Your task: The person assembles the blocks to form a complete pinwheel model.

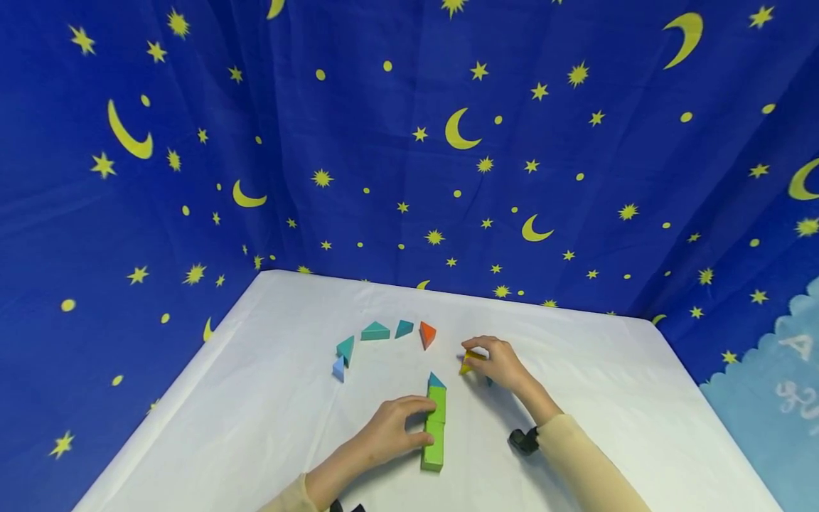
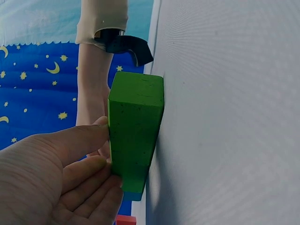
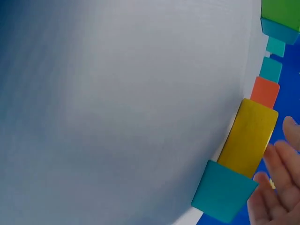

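Note:
Two green blocks lie end to end, with a blue triangular block at their far end. My left hand is beside them, fingertips and thumb tip touching their left side at spaced points, as the left wrist view also shows along the green block. My right hand is over a yellow block, its loosely bent fingers close to it. In the right wrist view the thumb stands apart from the yellow block. A teal block sits beside it, mostly hidden by the hand in the head view.
An arc of triangular blocks lies farther out: a light blue one, teal ones and an orange-red one. White cloth covers the table. A blue star-patterned curtain hangs behind it.

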{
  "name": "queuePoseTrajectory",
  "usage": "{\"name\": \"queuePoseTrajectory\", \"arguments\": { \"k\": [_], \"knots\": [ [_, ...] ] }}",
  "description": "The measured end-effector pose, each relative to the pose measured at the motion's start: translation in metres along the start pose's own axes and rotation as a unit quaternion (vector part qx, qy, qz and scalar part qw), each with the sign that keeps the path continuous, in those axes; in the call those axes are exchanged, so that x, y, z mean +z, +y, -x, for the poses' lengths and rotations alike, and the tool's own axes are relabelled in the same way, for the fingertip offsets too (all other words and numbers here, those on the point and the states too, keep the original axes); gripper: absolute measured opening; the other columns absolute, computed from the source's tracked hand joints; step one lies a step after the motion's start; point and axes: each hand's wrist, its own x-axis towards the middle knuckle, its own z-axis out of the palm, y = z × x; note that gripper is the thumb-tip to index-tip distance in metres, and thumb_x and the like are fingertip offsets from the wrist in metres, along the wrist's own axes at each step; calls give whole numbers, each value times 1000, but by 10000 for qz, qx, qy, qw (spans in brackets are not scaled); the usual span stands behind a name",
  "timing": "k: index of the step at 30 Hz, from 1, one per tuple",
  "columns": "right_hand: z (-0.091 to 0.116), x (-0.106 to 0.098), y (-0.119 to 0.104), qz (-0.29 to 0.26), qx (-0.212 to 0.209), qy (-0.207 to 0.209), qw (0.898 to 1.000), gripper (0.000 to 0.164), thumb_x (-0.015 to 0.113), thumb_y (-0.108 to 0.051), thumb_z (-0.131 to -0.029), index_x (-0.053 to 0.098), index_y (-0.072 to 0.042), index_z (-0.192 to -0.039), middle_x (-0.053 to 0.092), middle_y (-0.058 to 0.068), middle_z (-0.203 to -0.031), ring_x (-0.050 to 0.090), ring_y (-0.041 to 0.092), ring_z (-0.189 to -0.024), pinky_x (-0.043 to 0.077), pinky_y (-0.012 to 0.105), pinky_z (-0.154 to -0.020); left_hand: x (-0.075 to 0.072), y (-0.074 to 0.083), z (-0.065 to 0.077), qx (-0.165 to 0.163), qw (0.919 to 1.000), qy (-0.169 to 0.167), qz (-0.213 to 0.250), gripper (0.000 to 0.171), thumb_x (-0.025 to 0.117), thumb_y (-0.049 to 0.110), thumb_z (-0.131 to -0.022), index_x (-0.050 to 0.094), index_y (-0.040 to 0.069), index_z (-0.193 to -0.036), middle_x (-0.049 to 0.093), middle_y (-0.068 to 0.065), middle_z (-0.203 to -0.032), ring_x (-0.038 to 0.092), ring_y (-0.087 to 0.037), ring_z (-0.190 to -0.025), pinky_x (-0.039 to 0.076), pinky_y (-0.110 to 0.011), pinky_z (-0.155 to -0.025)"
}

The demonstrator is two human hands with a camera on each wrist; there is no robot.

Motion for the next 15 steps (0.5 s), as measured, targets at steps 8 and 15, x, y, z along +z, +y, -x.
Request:
{"name": "queuePoseTrajectory", "arguments": {
  "k": [8,15],
  "knots": [
    [-5,2,-1,307,134,277,9991,35,77,-16,-79,68,0,-108,68,6,-95,54,30,-102,44,49,-90,1,0,-1,65,9999,110,8,48,77,24,-80,62,5,-122,61,-4,-123,53,-19,-117,41,-33,-101],
    [-3,7,-2,406,-275,224,9985,33,78,-13,-77,70,-1,-107,70,5,-95,55,26,-94,46,44,-85,-1,1,-1,22,10000,36,-12,48,76,25,-80,62,5,-122,61,-4,-123,53,-19,-117,41,-33,-101]
  ]
}}
